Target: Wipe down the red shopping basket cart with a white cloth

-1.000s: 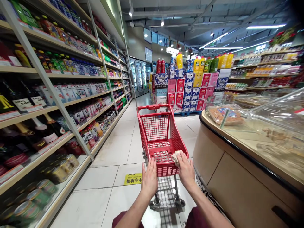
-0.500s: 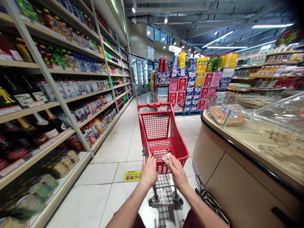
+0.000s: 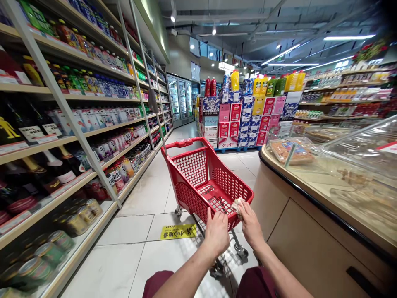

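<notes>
A red plastic shopping cart (image 3: 190, 202) stands turned at an angle before me, its handle end away from me and its basket empty. My left hand (image 3: 217, 232) is closed over the near rim of the basket, fingers curled onto the edge. At the near right corner, my right hand (image 3: 252, 223) presses a crumpled whitish cloth (image 3: 237, 206) against the rim. Part of the cloth is hidden under the fingers. Below the basket, the casters touch the floor.
Drink shelves (image 3: 124, 142) line the left side. To the right curves a counter (image 3: 279, 198) with glass-covered food trays. Stacked drink boxes (image 3: 229, 124) stand ahead. A yellow floor sticker (image 3: 178, 231) lies left of the cart on the tiles.
The cart has swung round, its handle end going left and its near end going right. Both my hands have shifted right with it, the cloth still in my right hand.
</notes>
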